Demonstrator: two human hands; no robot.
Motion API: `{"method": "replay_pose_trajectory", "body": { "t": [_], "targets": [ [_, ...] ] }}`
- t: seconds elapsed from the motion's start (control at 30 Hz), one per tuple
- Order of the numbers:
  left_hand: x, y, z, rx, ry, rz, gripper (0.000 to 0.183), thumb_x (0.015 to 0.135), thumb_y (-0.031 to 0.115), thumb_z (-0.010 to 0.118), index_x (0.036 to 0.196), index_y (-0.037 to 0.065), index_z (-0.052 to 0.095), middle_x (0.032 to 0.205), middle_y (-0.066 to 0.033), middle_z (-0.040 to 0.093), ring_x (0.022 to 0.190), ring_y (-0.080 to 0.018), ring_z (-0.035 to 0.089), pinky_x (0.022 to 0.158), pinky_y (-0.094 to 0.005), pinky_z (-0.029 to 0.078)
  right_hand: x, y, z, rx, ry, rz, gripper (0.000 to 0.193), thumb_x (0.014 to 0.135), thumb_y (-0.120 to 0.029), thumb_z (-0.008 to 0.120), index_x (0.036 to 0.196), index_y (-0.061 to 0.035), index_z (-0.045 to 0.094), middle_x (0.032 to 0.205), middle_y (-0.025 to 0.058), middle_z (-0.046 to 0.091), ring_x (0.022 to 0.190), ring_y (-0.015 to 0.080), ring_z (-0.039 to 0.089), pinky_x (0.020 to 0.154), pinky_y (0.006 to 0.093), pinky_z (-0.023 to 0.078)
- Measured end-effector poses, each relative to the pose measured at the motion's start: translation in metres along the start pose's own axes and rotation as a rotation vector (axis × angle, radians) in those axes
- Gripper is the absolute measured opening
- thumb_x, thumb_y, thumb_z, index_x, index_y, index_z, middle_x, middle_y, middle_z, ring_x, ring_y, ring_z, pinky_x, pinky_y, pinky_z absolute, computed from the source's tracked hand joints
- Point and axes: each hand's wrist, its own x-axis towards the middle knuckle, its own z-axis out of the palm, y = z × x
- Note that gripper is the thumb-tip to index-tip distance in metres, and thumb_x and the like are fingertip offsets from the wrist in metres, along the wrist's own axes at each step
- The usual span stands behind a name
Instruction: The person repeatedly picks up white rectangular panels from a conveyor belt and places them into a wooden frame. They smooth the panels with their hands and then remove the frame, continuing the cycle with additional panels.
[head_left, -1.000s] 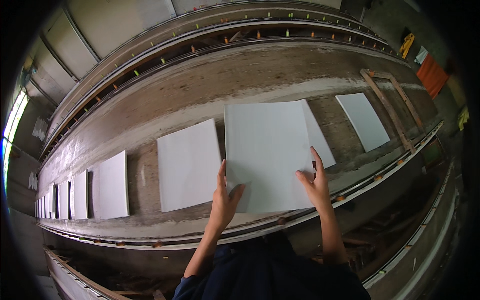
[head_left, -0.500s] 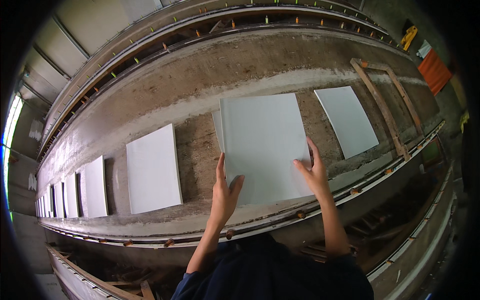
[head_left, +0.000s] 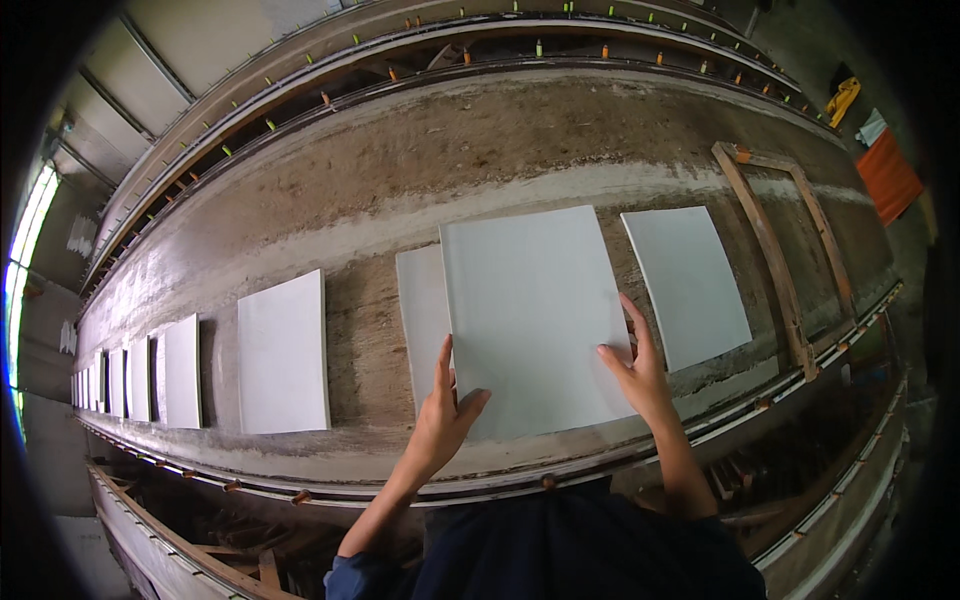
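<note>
Between my hands is a flat white rectangular panel (head_left: 535, 315), which could be a single board or a stack of sheets. My left hand (head_left: 440, 420) grips its lower left edge, thumb on the face and fingers behind. On the lower right edge, my right hand (head_left: 638, 375) holds it in the same way. Partly hidden behind it, another white panel (head_left: 422, 290) lies on the long brown table (head_left: 440, 130). One similar panel (head_left: 690, 290) lies to the right. A further one (head_left: 283, 355) is to the left.
Several more white panels (head_left: 182, 375) continue in a row to the far left. A wooden frame (head_left: 765, 225) lies at the right, reaching the table's near edge. Orange and green pegs (head_left: 604, 52) line the far rails. An orange cloth (head_left: 890, 185) is beyond the table's right end.
The held panel has shifted slightly right relative to the one behind it, which now shows more. My view has shifted a little; both hands keep their grip.
</note>
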Motion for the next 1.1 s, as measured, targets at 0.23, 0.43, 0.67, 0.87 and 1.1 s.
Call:
{"method": "replay_pose_trajectory", "body": {
  "t": [0.23,0.43,0.67,0.87,1.1],
  "targets": [
    [0.02,0.063,0.108,0.059,-0.036,0.08,0.085,0.087,0.002,0.058,0.148,0.009,0.0,0.126,-0.0245,0.052,0.106,-0.0286,0.058,0.089,-0.0356,0.045,-0.011,0.016,-0.136,0.128,-0.029,0.016,0.07,0.085,-0.004,0.061,0.144,-0.008,0.024,0.12,0.016,0.05,0.101,0.0214,0.056,0.088,0.0336,0.046],
    [0.049,0.119,0.251,0.093,-0.075,0.183,0.086,0.087,0.0,0.059,0.149,0.01,0.0,0.129,-0.0234,0.05,0.114,-0.0286,0.055,0.096,-0.0352,0.042,-0.031,0.067,-0.282,0.133,0.106,-0.077,0.07,0.086,-0.008,0.061,0.145,-0.0063,0.023,0.137,0.0172,0.04,0.119,0.0246,0.045,0.098,0.0351,0.039],
    [0.092,0.144,0.364,0.103,-0.122,0.227,0.085,0.088,0.007,0.06,0.148,0.009,0.0,0.133,-0.0291,0.044,0.113,-0.0359,0.055,0.091,-0.0397,0.044,-0.026,0.107,-0.388,0.076,0.236,0.048,0.063,0.089,-0.015,0.056,0.143,-0.0035,0.025,0.146,0.0193,0.028,0.135,0.0305,0.03,0.11,0.0407,0.023],
    [0.127,0.153,0.39,0.297,-0.078,0.432,0.086,0.088,0.011,0.061,0.147,0.004,-0.001,0.126,-0.0339,0.047,0.107,-0.0422,0.057,0.086,-0.0424,0.047,0.02,0.12,-0.426,0.117,0.234,0.128,0.066,0.09,-0.022,0.058,0.143,-0.0021,0.025,0.145,0.0212,0.028,0.133,0.031,0.032,0.109,0.0401,0.025],
    [0.147,0.175,0.401,0.269,-0.199,0.2,0.077,0.087,0.009,0.061,0.147,0.008,0.013,0.085,-0.0153,0.059,0.066,-0.0277,0.057,0.066,-0.0386,0.047,0.07,0.135,-0.473,0.091,0.316,0.084,0.065,0.087,-0.029,0.061,0.141,-0.005,0.035,0.138,0.0172,0.044,0.127,0.027,0.042,0.106,0.0384,0.03]
  ]
}}
